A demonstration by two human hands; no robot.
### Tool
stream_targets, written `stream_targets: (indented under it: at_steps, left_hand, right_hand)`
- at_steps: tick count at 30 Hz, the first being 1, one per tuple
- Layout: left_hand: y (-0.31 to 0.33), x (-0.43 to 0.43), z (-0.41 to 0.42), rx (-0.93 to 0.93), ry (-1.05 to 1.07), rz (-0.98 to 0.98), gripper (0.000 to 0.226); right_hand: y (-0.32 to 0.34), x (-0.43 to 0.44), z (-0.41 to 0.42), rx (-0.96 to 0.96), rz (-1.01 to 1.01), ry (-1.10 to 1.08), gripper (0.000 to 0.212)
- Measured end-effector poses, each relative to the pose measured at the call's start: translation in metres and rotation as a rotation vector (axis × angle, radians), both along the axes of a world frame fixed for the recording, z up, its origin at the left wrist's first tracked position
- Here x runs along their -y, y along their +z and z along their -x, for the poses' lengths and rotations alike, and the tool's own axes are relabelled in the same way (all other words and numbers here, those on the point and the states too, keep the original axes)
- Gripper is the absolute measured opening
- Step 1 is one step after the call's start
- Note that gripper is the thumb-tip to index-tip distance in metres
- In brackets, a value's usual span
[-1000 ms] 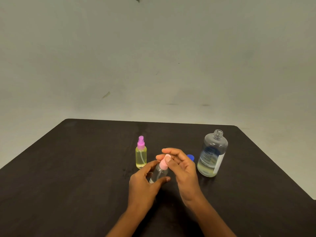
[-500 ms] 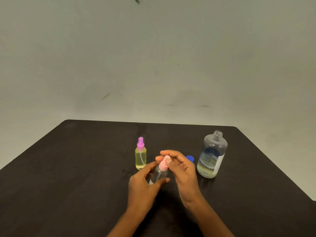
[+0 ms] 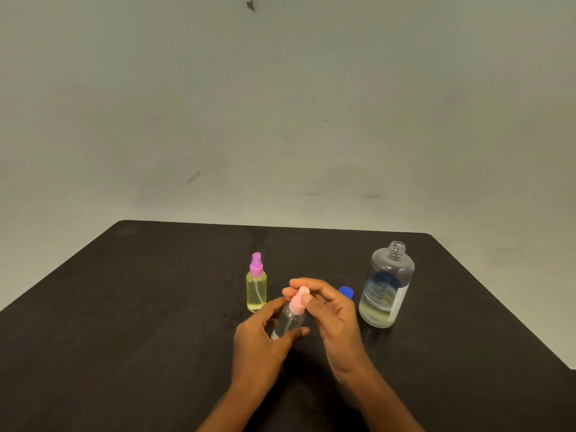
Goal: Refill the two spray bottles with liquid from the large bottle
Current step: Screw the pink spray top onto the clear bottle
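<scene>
A small clear spray bottle point(image 3: 288, 322) with a pale pink spray top point(image 3: 298, 300) leans in my left hand point(image 3: 261, 347), which grips its body. My right hand point(image 3: 330, 316) pinches the pink top with thumb and fingers. Its inside looks clear; I cannot tell whether it holds liquid. A second small spray bottle point(image 3: 256, 288), full of yellow liquid and with a purple top, stands upright just left of my hands. The large clear bottle point(image 3: 386, 288) stands uncapped to the right, with yellowish liquid low in it. Its blue cap point(image 3: 346, 292) lies behind my right hand.
Everything sits on a dark wooden table point(image 3: 124, 338) with rounded far corners. A plain greenish wall point(image 3: 280, 104) rises behind it. The table's right edge runs diagonally close to the large bottle.
Both hands stay on the pink-topped bottle in nearly the same place. The view has shifted slightly; no object has clearly moved.
</scene>
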State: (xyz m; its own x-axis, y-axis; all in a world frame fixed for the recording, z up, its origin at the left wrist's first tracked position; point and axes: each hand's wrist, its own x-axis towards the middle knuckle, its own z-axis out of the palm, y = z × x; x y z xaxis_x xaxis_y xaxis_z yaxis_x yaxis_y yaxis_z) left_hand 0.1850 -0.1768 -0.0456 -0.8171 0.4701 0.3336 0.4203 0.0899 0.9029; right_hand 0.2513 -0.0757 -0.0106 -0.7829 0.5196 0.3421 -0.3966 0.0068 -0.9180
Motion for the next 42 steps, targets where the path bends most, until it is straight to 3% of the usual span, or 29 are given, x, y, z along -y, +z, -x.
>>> stream_targets:
  at_steps: [11, 26, 31, 37, 42]
  left_hand:
    - [0.0021, 0.0010, -0.0023, 0.011, -0.015, -0.038, 0.054]
    - [0.0009, 0.0014, -0.0007, -0.008, -0.002, -0.016, 0.058]
    - [0.0016, 0.0018, -0.0012, 0.002, -0.007, -0.024, 0.054]
    - [0.0057, 0.0023, -0.0047, 0.028, -0.027, -0.041, 0.054]
    - [0.0049, 0.0027, -0.0035, 0.012, -0.011, -0.049, 0.053]
  right_hand:
    - [-0.0003, 0.0028, 0.0030, 0.039, -0.052, -0.145, 0.017]
    - [-0.0008, 0.0022, 0.0000, -0.012, -0.011, -0.019, 0.032]
    - [0.0006, 0.0036, 0.0022, 0.008, -0.049, -0.069, 0.018]
    - [-0.0012, 0.0044, 0.0036, 0.025, -0.026, -0.183, 0.027]
    - [-0.0012, 0.0044, 0.0012, 0.008, -0.062, -0.055, 0.030]
